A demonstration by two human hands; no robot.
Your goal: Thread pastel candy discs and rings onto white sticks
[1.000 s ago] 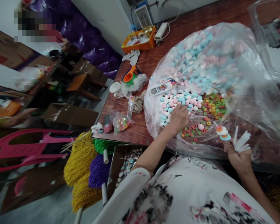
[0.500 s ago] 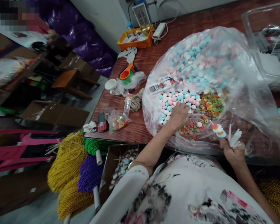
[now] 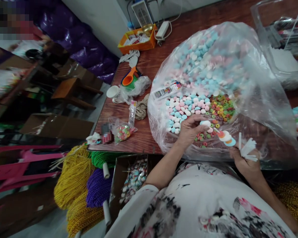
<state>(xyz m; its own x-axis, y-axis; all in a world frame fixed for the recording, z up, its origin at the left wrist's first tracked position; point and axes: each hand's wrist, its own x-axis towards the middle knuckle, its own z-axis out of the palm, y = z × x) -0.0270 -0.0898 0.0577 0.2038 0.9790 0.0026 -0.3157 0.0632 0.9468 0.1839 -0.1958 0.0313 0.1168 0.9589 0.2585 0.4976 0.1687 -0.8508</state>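
A big clear plastic bag (image 3: 250,99) lies open on the wooden table (image 3: 144,135), full of pastel pink, blue and white candy discs (image 3: 186,105) and small coloured rings (image 3: 223,107). My left hand (image 3: 190,130) is inside the bag mouth, fingers pinched on a white candy disc (image 3: 205,123). My right hand (image 3: 245,162) grips a bundle of white sticks (image 3: 248,148); one stick carries stacked candy pieces (image 3: 225,137) in orange, white and blue. The white disc is close to that stack.
On the table to the left lie a small bag of candy (image 3: 123,130), a cloth (image 3: 140,110), a white cup (image 3: 113,92), an orange scoop (image 3: 129,78) and an orange tray (image 3: 136,41). Yellow, green and purple cord bundles (image 3: 89,178) and a box of finished candy sticks (image 3: 134,178) sit below the table edge.
My left hand has lifted from the candy pile with a white disc and moved right toward the stick. The right hand holds the sticks much as before.
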